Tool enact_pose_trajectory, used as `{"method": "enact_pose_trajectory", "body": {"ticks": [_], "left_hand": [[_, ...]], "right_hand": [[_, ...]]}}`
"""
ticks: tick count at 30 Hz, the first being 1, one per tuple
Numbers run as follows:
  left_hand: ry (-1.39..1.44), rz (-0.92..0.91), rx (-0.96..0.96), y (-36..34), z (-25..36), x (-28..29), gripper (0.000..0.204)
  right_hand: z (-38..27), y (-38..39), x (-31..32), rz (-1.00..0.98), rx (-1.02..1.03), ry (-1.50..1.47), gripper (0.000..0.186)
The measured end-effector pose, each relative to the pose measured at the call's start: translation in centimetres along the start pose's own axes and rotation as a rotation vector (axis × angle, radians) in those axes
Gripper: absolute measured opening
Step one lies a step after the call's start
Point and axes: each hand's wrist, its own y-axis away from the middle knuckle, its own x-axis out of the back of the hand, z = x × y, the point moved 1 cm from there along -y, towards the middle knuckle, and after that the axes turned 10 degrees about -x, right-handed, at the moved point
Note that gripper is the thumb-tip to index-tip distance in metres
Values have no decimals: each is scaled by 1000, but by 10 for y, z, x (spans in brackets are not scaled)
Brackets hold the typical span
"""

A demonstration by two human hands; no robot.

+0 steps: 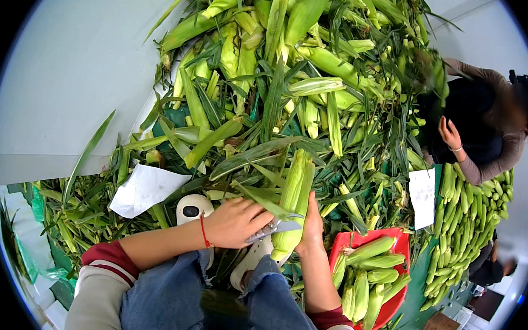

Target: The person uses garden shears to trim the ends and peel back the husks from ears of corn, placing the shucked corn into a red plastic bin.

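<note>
An ear of corn (295, 190) in its green husk stands nearly upright in front of me, stem end down over my knees. Wrapped around its right side is my right hand (312, 224). My left hand (237, 223), with a red cord at the wrist, is closed on metal shears (278, 227). The two blades reach across the lower part of the ear, and a husk leaf (262, 201) lies above that hand. Part of the shears' handle is hidden by my fingers.
A large heap of unhusked corn (335, 64) and loose leaves rises ahead. By my right knee sits a red basin (402, 292) with several trimmed ears. White paper sheets lie left (146, 191) and right (422, 200). Rows of corn (451, 234) and a co-worker (487, 117) are at right.
</note>
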Motion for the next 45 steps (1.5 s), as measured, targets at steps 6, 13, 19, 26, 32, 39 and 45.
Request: {"method": "enact_pose_trajectory", "body": {"ticks": [6, 13, 19, 26, 32, 39, 45], "left_hand": [[775, 364, 1044, 50, -84, 4, 34], [1923, 832, 1242, 43, -65, 19, 30], [943, 481, 850, 30, -50, 18, 49], [-125, -342, -8, 9, -27, -29, 47], [-413, -420, -273, 60, -65, -49, 39], [-168, -646, 103, 68, -96, 37, 54], [-311, -351, -173, 22, -72, 63, 36]], "right_hand": [[3, 13, 0, -31, 18, 164, 51], [10, 17, -13, -153, 436, 552, 61], [9, 28, 8, 193, 937, 1216, 63], [6, 144, 156, 1046, 854, 1596, 61], [-19, 230, 296, 1690, 667, 1449, 63], [-36, 243, 382, 1603, 527, 1353, 37], [-48, 87, 179, 883, 1079, 1462, 24]]}}
